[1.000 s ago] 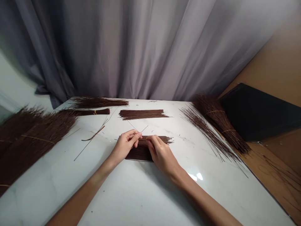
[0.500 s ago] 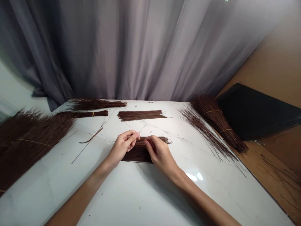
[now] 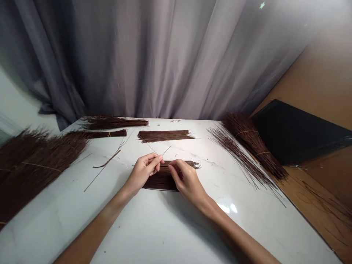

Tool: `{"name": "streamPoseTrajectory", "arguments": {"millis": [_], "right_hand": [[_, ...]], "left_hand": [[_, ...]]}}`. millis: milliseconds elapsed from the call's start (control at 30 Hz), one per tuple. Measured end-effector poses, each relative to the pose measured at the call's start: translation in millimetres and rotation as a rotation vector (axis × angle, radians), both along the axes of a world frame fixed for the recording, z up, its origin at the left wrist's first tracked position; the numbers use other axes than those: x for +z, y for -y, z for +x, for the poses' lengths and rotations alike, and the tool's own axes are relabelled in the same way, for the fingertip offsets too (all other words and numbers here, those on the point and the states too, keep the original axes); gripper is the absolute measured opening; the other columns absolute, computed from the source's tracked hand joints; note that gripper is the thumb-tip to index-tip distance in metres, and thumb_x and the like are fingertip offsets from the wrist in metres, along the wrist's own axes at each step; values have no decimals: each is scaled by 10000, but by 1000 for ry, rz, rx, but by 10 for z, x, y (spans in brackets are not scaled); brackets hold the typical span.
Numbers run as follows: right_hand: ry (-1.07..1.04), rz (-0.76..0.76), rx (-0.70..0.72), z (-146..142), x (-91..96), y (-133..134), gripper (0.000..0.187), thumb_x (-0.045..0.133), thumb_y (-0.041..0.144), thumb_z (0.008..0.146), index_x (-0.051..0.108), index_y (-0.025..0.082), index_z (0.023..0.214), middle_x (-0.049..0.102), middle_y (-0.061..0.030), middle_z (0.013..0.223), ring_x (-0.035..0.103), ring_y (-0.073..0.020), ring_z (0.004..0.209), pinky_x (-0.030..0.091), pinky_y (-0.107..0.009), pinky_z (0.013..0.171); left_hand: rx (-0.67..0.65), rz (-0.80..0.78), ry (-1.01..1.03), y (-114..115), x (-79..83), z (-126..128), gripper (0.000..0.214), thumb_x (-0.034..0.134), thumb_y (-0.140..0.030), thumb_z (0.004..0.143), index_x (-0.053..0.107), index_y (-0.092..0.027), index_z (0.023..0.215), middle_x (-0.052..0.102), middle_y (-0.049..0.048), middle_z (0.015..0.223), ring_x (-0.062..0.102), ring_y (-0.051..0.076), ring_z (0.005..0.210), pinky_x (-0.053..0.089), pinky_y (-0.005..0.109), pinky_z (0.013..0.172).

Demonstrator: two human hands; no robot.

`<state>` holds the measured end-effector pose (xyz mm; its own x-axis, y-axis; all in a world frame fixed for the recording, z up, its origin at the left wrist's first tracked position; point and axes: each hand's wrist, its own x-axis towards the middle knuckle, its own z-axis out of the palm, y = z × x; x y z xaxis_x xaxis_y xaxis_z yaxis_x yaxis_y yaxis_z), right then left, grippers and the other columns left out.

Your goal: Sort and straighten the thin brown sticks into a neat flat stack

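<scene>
A flat bundle of thin dark brown sticks (image 3: 162, 178) lies in the middle of the white table (image 3: 154, 227). My left hand (image 3: 144, 171) rests on its left end, thumb and fingers pinched on a thin stick whose ends cross just above the fingertips. My right hand (image 3: 187, 181) lies over the bundle's right half with its fingers curled and pinched at the sticks' upper edge.
Another short stick bundle (image 3: 164, 135) lies behind. Tied bundles (image 3: 104, 134) and a fan of sticks (image 3: 112, 121) sit at the back left, a big heap (image 3: 33, 161) at the left edge, long bundles (image 3: 253, 146) at the right. A grey curtain (image 3: 154, 55) hangs behind. A black panel (image 3: 297, 132) stands at the right.
Both hands stay on the bundle; the fingers shift only slightly. The view has moved a little.
</scene>
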<state>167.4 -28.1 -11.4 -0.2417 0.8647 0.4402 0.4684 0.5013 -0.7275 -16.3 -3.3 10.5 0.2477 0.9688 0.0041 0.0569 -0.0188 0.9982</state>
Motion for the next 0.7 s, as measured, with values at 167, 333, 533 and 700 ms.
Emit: {"name": "streamPoseTrajectory", "arguments": {"millis": [167, 333, 533, 700], "right_hand": [[4, 5, 6, 0, -14, -3, 139, 464, 247, 1029, 565, 235, 934, 656, -40, 875, 607, -181, 747, 472, -298, 678], [6, -21, 13, 3, -7, -7, 152, 468, 264, 1033, 572, 236, 926, 655, -33, 857, 604, -177, 735, 470, -295, 677], [-41, -34, 23, 1, 5, -16, 168, 482, 264, 1031, 603, 222, 922, 652, -23, 829, 590, -161, 710, 465, -280, 668], [-58, -45, 33, -9, 0, -11, 188, 471, 271, 1040, 615, 216, 932, 654, -30, 839, 594, -164, 723, 464, -279, 681]], "left_hand": [[-22, 3, 26, -8, -32, -3, 345, 605, -473, 953, 645, -161, 811, 500, -38, 641, 351, 90, 532, 280, 238, 519], [-14, 11, 36, -8, -30, 2, 344, 607, -443, 964, 643, -151, 786, 503, -33, 619, 354, 86, 535, 276, 232, 518], [-13, -3, 38, -8, -19, 9, 357, 605, -454, 962, 648, -149, 783, 486, -34, 602, 352, 88, 533, 265, 228, 507], [-33, 22, 16, -5, -29, 11, 363, 608, -475, 959, 668, -144, 820, 484, -36, 610, 346, 88, 539, 276, 228, 522]]}}
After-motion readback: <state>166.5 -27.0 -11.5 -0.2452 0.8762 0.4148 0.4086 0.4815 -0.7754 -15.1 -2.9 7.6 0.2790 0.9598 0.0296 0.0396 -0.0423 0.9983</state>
